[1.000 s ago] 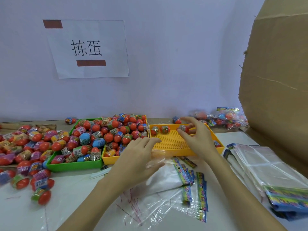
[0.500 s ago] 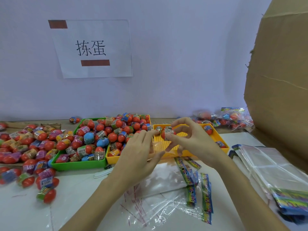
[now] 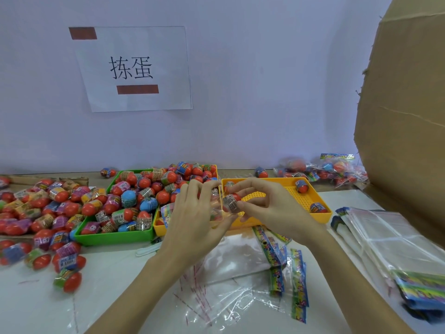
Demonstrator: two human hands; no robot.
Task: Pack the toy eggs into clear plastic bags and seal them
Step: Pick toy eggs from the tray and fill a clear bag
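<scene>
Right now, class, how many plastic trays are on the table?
3: a green tray left, full of eggs; a yellow tray beside it, mostly hidden; a nearly bare yellow tray behind the hands. Others may be hidden.

A pale lilac wall fills the far side, evenly lit. A white paper sign with black characters and two brown strips hangs at its left. A white table spans the near ground; tall brown cardboard rises at right.
</scene>
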